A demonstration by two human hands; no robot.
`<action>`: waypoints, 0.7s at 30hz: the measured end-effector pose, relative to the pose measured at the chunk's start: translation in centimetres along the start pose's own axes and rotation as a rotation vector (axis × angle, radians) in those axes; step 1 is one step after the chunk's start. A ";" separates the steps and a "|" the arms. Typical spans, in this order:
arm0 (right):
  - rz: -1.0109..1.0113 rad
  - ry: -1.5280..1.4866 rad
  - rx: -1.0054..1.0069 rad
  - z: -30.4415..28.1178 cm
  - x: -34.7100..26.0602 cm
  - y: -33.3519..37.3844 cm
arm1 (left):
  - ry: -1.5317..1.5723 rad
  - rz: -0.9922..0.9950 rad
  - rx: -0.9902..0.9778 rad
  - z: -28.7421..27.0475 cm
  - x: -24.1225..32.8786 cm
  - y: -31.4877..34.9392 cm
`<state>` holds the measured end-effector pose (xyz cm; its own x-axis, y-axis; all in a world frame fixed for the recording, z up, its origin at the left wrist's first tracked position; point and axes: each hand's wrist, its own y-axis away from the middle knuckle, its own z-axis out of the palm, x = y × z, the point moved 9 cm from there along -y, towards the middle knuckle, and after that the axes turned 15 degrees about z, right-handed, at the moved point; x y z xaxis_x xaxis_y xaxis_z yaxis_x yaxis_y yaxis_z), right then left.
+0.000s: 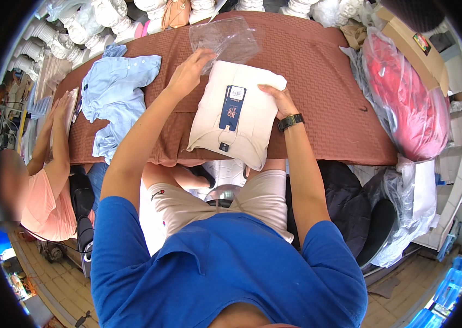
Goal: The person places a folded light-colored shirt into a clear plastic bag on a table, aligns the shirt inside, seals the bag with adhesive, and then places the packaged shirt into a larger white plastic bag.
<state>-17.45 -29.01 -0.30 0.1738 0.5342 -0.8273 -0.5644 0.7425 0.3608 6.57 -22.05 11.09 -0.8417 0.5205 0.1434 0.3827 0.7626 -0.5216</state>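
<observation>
A folded cream shirt [254, 123] lies near the front edge of the brown-covered table, its collar toward me. On its face is a dark blue hang tag [230, 116], with a small dark label at the neck. My right hand [281, 101] grips the shirt's right side, thumb on top and fingers beneath. Just beyond the shirt lies a clear plastic bag [234, 41]. Its near left edge is pinched by the closed fingers of my left hand [190, 71]. The bag's opening is hard to make out.
A light blue shirt [119, 82] is spread on the brown tablecloth [318, 71] at left. Beside it, a person in a pink top [51, 205] has both hands over a folded piece. Red goods in plastic [397, 93] and a cardboard box [414, 46] stand at right. White plaster pieces line the back.
</observation>
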 end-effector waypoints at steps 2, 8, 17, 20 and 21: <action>0.026 -0.024 0.010 -0.3 0.2 -0.1 | -0.020 0.022 -0.048 0.4 0.9 0.3; -0.030 -0.102 -0.012 0.4 -0.3 1.2 | -0.042 0.069 -0.075 1.2 3.4 0.5; 0.023 -0.049 -0.008 1.9 -0.3 -1.2 | -0.065 0.304 -0.238 2.8 7.6 1.6; 0.129 -0.066 0.026 1.6 0.3 -2.2 | -0.132 0.267 -0.239 2.8 8.1 0.8; 0.156 -0.111 0.020 1.5 0.6 -2.5 | -0.165 0.254 -0.185 2.6 8.4 -0.1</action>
<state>-14.74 -29.95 -1.07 0.1742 0.6836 -0.7088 -0.5753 0.6548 0.4902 -1.52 -18.71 10.17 -0.7552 0.6450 -0.1166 0.6373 0.6812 -0.3603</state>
